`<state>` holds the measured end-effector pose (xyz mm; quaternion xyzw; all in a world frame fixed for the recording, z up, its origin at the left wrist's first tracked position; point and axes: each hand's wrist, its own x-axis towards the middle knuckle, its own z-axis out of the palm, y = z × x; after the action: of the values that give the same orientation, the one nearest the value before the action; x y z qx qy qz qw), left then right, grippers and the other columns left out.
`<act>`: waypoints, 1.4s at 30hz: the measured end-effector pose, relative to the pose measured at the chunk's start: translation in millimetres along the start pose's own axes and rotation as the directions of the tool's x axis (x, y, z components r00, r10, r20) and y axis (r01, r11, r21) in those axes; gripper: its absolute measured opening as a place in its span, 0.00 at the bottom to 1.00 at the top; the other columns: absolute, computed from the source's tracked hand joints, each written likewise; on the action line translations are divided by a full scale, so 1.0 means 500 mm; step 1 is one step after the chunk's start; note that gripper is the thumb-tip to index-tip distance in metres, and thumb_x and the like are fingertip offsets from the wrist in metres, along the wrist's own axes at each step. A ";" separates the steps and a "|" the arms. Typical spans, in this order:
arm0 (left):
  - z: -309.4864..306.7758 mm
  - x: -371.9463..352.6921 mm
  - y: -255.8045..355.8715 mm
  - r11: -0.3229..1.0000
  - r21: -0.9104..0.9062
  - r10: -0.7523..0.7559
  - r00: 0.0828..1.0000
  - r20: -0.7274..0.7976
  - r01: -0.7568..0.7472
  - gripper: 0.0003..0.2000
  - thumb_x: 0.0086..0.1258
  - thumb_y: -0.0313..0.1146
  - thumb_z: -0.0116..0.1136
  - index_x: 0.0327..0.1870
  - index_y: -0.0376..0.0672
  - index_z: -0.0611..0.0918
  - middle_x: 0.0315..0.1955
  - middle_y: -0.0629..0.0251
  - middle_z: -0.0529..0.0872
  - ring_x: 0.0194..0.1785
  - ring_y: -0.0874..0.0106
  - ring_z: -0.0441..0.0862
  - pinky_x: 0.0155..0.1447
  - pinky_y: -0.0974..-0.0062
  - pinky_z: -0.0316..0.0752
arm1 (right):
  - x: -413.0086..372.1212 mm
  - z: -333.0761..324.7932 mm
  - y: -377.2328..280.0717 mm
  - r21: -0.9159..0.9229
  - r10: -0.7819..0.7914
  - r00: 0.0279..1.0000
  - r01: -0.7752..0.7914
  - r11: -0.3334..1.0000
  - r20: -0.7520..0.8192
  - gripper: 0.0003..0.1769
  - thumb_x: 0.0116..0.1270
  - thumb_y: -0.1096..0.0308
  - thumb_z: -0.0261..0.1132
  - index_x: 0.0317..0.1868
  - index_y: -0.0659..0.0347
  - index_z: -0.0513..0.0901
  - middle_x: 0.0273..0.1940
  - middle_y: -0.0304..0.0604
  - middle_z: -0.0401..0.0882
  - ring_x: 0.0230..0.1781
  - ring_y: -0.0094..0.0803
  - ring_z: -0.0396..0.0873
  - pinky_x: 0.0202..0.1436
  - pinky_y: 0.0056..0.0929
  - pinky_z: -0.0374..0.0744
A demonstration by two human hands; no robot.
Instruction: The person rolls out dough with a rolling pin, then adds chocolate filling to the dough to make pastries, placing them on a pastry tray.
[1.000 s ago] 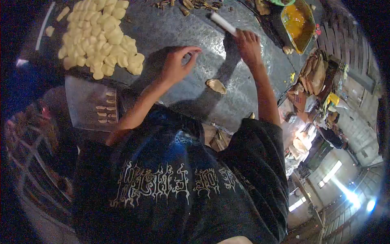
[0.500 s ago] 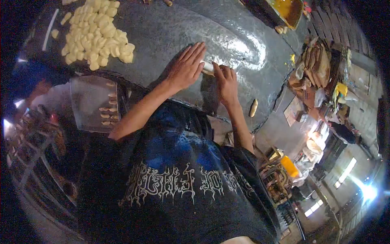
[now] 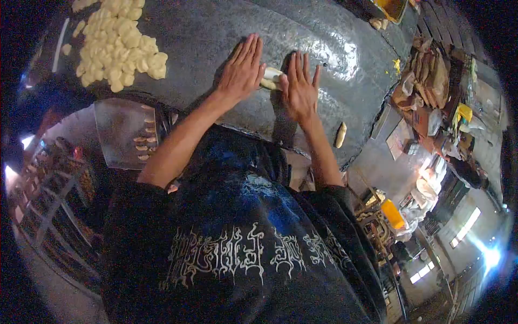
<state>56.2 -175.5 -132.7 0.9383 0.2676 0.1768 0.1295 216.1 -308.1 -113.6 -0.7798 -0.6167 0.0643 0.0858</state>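
Note:
A short white rolling pin (image 3: 274, 72) lies across the grey worktop, its middle showing between my hands. A strip of pale dough (image 3: 270, 84) shows along its near side. My left hand (image 3: 241, 73) lies flat over the pin's left end, fingers stretched forward. Over the other end rests my right hand (image 3: 301, 89), palm down with the fingers straight and slightly spread. Both palms hide the pin's ends. A rolled dough piece (image 3: 340, 135) sits apart, near the worktop's right edge.
Many small dough lumps (image 3: 116, 48) are heaped at the worktop's far left. Below them, a metal tray (image 3: 116, 135) carries several shaped pieces. A container of yellow liquid (image 3: 391, 8) stands at the far right. Brown paper bags (image 3: 429, 81) lie beyond the right edge.
My right hand's fingers have gone from curled over the pin to stretched out flat. My left hand stays flat on the pin. The view has shifted slightly.

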 end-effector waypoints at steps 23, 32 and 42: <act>0.027 -0.069 0.135 0.960 -0.251 0.101 0.989 -0.106 -0.125 0.24 0.70 0.37 0.63 0.65 0.38 0.78 0.62 0.52 0.81 0.72 0.54 0.73 0.79 0.51 0.62 | 0.126 0.017 0.101 0.123 -0.030 0.998 0.037 0.992 -0.055 0.41 0.80 0.40 0.41 0.84 0.55 0.51 0.85 0.56 0.41 0.85 0.60 0.33 0.80 0.73 0.33; 0.033 -0.090 0.153 0.976 -0.174 0.131 0.991 -0.009 -0.131 0.23 0.68 0.32 0.61 0.65 0.43 0.80 0.62 0.61 0.81 0.72 0.63 0.72 0.81 0.57 0.58 | 0.193 0.076 0.070 0.064 -0.194 0.975 0.201 0.977 -0.108 0.41 0.82 0.44 0.40 0.84 0.61 0.44 0.84 0.58 0.40 0.84 0.63 0.36 0.78 0.77 0.34; 0.002 -0.096 0.143 0.985 -0.136 0.075 0.969 -0.234 -0.109 0.18 0.69 0.31 0.62 0.60 0.41 0.82 0.65 0.60 0.79 0.73 0.62 0.72 0.79 0.57 0.63 | 0.181 -0.041 0.034 0.025 -0.146 0.894 0.173 0.985 -0.424 0.37 0.78 0.51 0.57 0.78 0.64 0.60 0.73 0.58 0.68 0.73 0.56 0.66 0.77 0.65 0.55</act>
<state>51.2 -260.7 -121.8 0.9110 0.2231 0.3084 0.1587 257.4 -224.8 -96.6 -0.7190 -0.6434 -0.0932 0.2459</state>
